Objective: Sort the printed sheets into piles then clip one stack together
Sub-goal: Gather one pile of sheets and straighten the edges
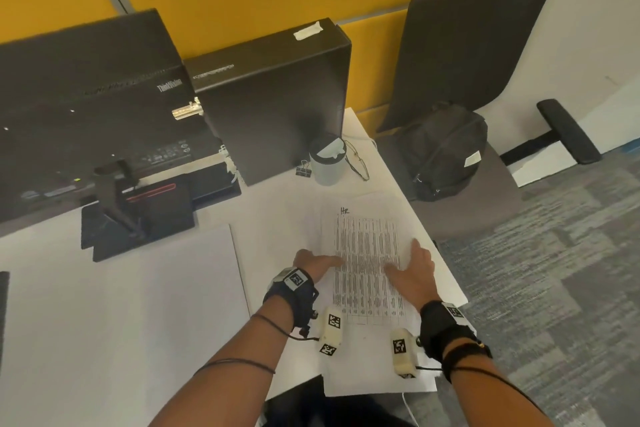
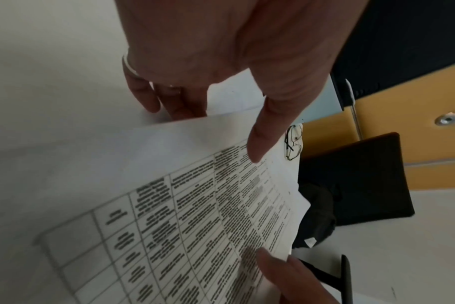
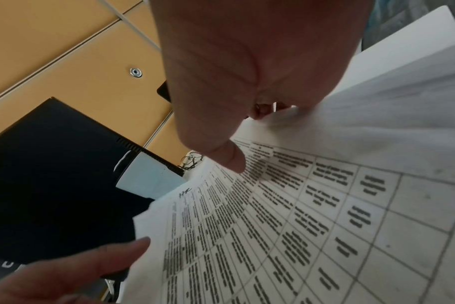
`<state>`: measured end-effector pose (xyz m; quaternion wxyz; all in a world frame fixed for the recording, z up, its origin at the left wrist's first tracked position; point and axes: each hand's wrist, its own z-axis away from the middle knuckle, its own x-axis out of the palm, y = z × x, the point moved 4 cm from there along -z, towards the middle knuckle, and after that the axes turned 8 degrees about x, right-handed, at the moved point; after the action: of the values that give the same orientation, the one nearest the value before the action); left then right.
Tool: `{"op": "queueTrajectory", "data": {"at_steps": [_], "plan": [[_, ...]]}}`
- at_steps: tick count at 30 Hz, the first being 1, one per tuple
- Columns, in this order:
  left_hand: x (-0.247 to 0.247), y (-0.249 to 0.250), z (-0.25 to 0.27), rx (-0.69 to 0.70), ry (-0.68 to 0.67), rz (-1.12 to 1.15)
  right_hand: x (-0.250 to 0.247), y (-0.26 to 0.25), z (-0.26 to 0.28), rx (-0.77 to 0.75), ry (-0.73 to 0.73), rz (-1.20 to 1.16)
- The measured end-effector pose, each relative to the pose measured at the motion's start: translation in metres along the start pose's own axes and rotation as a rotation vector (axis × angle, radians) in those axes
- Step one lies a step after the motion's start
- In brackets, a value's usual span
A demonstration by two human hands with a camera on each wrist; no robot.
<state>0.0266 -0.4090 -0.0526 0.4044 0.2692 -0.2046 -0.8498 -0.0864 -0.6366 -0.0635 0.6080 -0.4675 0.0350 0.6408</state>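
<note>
A stack of printed sheets (image 1: 367, 274) with a dense table and handwritten letters at the top lies at the desk's right end. My left hand (image 1: 320, 258) holds its left edge, the thumb (image 2: 257, 148) on the print and the fingers (image 2: 179, 107) going under the raised edge. At the right edge my right hand (image 1: 414, 267) grips the same stack, its thumb (image 3: 234, 160) on top and the other fingers curled past the edge. A black binder clip (image 1: 303, 170) lies farther back beside a grey cup (image 1: 327, 163).
Blank white sheets (image 1: 121, 305) cover the desk (image 1: 277, 204) to the left. A monitor (image 1: 86, 97) and a black computer tower (image 1: 277, 107) stand at the back. Glasses (image 1: 358, 161) lie by the cup. A chair with a black backpack (image 1: 446, 149) stands right of the desk edge.
</note>
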Motion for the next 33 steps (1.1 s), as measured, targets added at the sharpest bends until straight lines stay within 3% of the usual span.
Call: {"op": "queueTrajectory", "data": {"at_steps": [3, 7, 11, 17, 20, 22, 28, 33], "plan": [[-0.002, -0.001, 0.004, 0.024, -0.026, -0.081, 0.002, 0.008, -0.010, 0.028, -0.058, 0.019], [-0.001, -0.003, 0.004, 0.090, 0.075, -0.049, 0.024, 0.057, -0.063, -0.029, -0.128, 0.004], [0.007, -0.004, 0.007, 0.102, 0.049, 0.213, 0.008, 0.015, -0.016, -0.007, -0.132, -0.022], [0.001, -0.005, 0.023, 0.264, -0.052, 0.263, -0.008, 0.004, -0.004, 0.059, -0.076, -0.257], [-0.015, 0.013, 0.049, 0.407, -0.153, 0.398, -0.019, -0.025, 0.019, -0.063, -0.200, -0.546], [-0.031, 0.033, 0.068, 0.528, -0.148, 0.408, -0.027, -0.052, 0.041, -0.163, -0.248, -0.632], [-0.077, 0.097, 0.122, 0.835, 0.039, 0.333, -0.055, -0.139, 0.101, -0.527, -0.061, -0.662], [-0.116, 0.128, 0.166, 1.142, 0.093, 0.217, -0.067, -0.166, 0.122, -0.676, 0.019, -0.727]]}}
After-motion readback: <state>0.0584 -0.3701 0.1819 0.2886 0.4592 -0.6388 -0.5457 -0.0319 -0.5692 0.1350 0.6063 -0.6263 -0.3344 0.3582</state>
